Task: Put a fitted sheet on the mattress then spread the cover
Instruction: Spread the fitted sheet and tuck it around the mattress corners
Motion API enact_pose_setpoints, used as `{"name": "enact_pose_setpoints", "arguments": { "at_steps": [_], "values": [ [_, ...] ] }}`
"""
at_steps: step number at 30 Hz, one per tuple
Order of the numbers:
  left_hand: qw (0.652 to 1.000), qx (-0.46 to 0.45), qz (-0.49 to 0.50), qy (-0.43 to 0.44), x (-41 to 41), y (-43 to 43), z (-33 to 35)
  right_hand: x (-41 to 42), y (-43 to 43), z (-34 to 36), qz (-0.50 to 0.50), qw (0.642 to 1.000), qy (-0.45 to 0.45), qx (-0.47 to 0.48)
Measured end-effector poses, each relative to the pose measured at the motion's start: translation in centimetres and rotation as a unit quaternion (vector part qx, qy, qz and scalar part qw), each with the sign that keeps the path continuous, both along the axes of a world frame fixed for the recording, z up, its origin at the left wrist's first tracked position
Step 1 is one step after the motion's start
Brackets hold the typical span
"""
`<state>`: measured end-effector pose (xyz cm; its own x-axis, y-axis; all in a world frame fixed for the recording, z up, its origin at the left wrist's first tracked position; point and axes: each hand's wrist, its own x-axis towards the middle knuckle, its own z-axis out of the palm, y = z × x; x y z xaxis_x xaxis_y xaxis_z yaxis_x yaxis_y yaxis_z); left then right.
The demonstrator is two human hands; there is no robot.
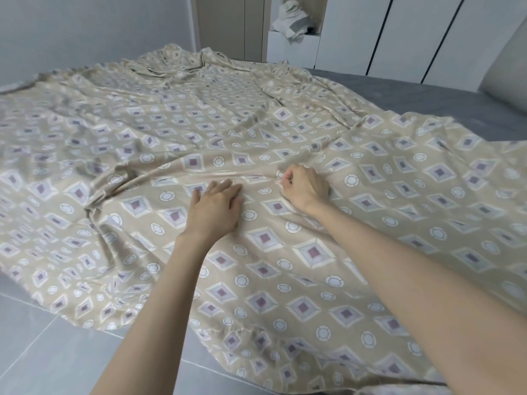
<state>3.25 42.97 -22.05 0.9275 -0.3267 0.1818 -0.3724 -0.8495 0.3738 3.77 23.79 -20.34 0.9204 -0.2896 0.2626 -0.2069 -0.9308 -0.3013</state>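
A beige cover (176, 129) with purple diamond and white circle prints lies rumpled over most of the mattress, its near edge hanging toward the floor. A grey fitted sheet (413, 101) shows bare at the far right. My left hand (216, 206) lies flat on the cover with its fingers pressed into the fabric near a long fold. Just to its right, my right hand (305, 186) has its fingers curled and pinches a bunch of the cover.
Grey floor tiles (42, 346) run along the near left side of the bed. A pillow or headboard cushion (507, 64) leans at the far right. White wardrobe doors (399, 29) and a niche holding crumpled white laundry (293, 21) stand behind the bed.
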Motion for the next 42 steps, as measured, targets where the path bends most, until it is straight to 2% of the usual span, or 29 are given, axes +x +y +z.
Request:
{"name": "enact_pose_setpoints", "arguments": {
  "at_steps": [7,12,15,20,24,26,30,35,39,42],
  "values": [
    [0.999,0.019,0.007,0.025,0.4,0.7,0.2,0.1,0.4,-0.7,-0.033,0.998,-0.044,-0.006],
    [0.998,0.024,0.022,0.044,0.2,1.3,0.9,-1.5,-0.5,-0.7,0.063,0.987,-0.059,0.139],
    [0.998,0.031,-0.011,0.048,-0.6,-0.1,1.4,-4.5,-2.0,0.0,0.085,0.968,-0.065,0.226],
    [0.993,0.073,-0.085,0.047,-3.2,-3.4,1.3,-10.7,-6.1,0.3,0.107,0.984,-0.030,0.137],
    [0.992,0.078,-0.088,0.041,-5.4,-5.3,1.0,-14.2,-10.5,0.1,-0.024,0.998,0.054,0.007],
    [0.992,0.067,-0.096,0.038,-6.3,-6.0,0.9,-16.0,-12.9,0.4,-0.099,0.993,0.064,-0.016],
    [0.989,0.063,-0.131,0.037,-8.4,-7.6,0.7,-18.2,-14.7,0.4,-0.095,0.995,0.038,-0.025],
    [0.985,0.083,-0.145,0.044,-9.9,-8.4,0.3,-18.6,-14.4,0.7,-0.105,0.986,0.061,-0.113],
    [0.979,0.120,-0.159,0.044,-10.0,-8.2,0.1,-18.7,-14.8,0.7,-0.113,0.985,0.072,-0.112],
    [0.979,0.127,-0.155,0.039,-10.3,-8.0,0.2,-19.6,-15.1,0.8,-0.085,0.995,0.029,-0.031]
  ]
}}
